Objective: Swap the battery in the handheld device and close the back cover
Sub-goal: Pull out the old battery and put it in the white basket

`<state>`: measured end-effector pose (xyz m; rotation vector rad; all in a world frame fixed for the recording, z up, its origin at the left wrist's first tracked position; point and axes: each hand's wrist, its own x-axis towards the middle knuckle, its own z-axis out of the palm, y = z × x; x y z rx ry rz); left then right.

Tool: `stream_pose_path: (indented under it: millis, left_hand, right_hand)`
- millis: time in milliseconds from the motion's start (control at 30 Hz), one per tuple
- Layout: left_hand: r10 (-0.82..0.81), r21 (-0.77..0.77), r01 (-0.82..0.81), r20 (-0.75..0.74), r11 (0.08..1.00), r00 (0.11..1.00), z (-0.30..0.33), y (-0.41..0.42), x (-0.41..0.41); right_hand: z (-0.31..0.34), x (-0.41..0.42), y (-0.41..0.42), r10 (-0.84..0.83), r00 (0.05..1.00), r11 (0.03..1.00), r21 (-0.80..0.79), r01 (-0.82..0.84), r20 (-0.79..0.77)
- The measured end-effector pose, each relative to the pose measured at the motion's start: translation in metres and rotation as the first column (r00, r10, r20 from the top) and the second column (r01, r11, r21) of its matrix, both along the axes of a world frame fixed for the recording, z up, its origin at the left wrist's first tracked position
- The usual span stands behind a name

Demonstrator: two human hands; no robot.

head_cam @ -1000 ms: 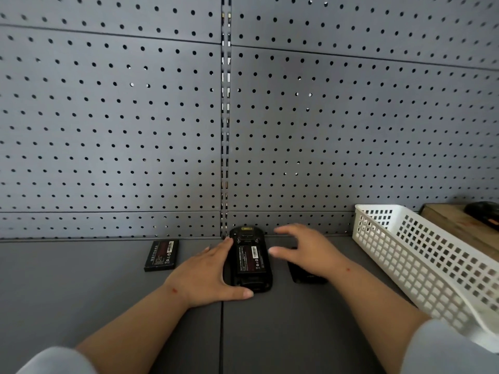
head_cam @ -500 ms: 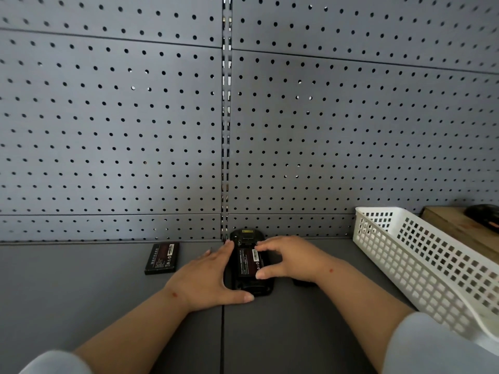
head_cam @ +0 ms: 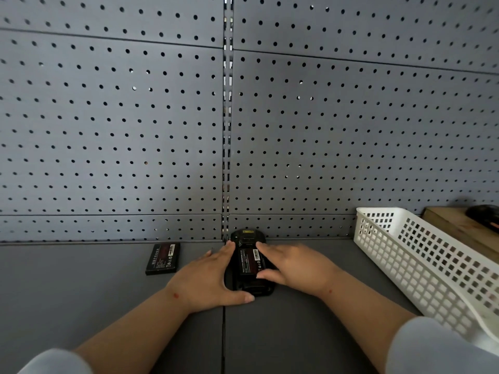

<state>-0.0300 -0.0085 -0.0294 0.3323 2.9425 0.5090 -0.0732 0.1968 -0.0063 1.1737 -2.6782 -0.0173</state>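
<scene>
The black handheld device (head_cam: pixel 248 235) lies back-up on the grey table, against the pegboard, with its cover off. A black battery with a red label (head_cam: pixel 249 261) sits in its open compartment. My left hand (head_cam: pixel 205 279) lies flat along the device's left side, thumb stretched under its near end. My right hand (head_cam: pixel 297 268) comes in from the right; its index finger and thumb rest on the battery's right edge. A second, similar battery (head_cam: pixel 162 259) lies loose on the table to the left. The back cover is hidden.
A white perforated plastic basket (head_cam: pixel 405 255) stands at the right, running toward me. Behind it sits a wooden block (head_cam: pixel 453 225) with a dark object (head_cam: pixel 483 214) on it. The grey pegboard wall (head_cam: pixel 135 130) rises straight behind the device.
My right hand moved left off a black part lying right of the device and came down on the battery. The left hand stayed in place beside the device.
</scene>
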Motion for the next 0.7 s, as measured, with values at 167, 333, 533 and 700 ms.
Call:
stream_pose_path:
  millis: [167, 333, 533, 700]
  left_hand:
    - [-0.001, 0.000, 0.001, -0.003, 1.000, 1.000, -0.002, -0.001, -0.001]
    - [0.003, 0.012, -0.003, -0.008, 1.000, 1.000, -0.002, 0.000, 0.000]
    - [0.012, 0.009, -0.012, -0.001, 1.000, 1.000, 0.002, 0.002, 0.002]
    - [0.017, 0.013, -0.017, -0.016, 1.000, 1.000, 0.002, 0.002, 0.003]
  right_hand:
    - [-0.013, 0.004, 0.002, -0.022, 0.980, 0.993, -0.116, -0.001, -0.200]
    - [-0.016, 0.010, -0.001, -0.072, 0.973, 0.974, -0.226, 0.021, -0.220]
    - [-0.011, 0.021, -0.016, -0.101, 0.992, 0.844, -0.522, 0.123, 0.070]
    - [-0.006, 0.033, -0.027, -0.173, 0.976, 0.716, -0.663, 0.217, 0.133]
